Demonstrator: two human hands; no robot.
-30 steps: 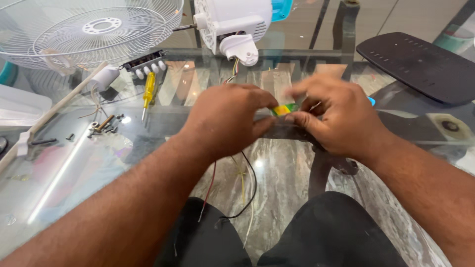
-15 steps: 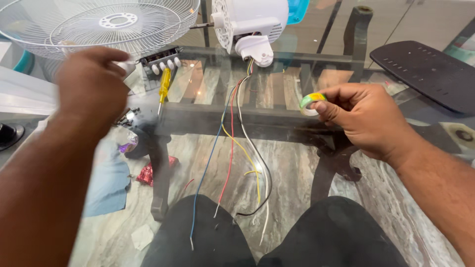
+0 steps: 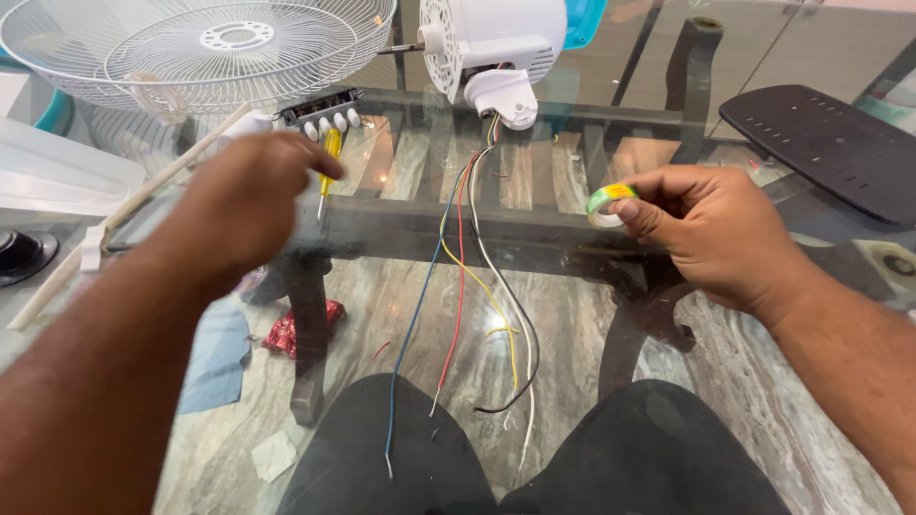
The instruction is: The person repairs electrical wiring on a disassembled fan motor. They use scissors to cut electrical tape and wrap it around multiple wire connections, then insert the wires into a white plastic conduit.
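Observation:
My right hand [image 3: 711,234] grips a small green and yellow roll of tape [image 3: 609,203] above the glass table [image 3: 572,181]. My left hand [image 3: 243,195] hovers over the left of the table with its fingers curled, holding nothing that I can see, close to a yellow-handled screwdriver [image 3: 330,160]. A white fan motor housing [image 3: 496,43] stands at the back. Several coloured wires [image 3: 463,286], blue, red, yellow, black and white, hang from it across the glass toward my lap.
A white wire fan guard [image 3: 200,43] lies at the back left, with a black switch block with white buttons [image 3: 320,110] beside it. A black fan base [image 3: 825,138] lies at the right. A white rod [image 3: 134,205] lies at the left. A red wrapper [image 3: 301,329] is on the floor.
My left hand has left my right hand and the tape, swung out to the left, then come back down toward the screwdriver. My right hand keeps hold of the tape roll.

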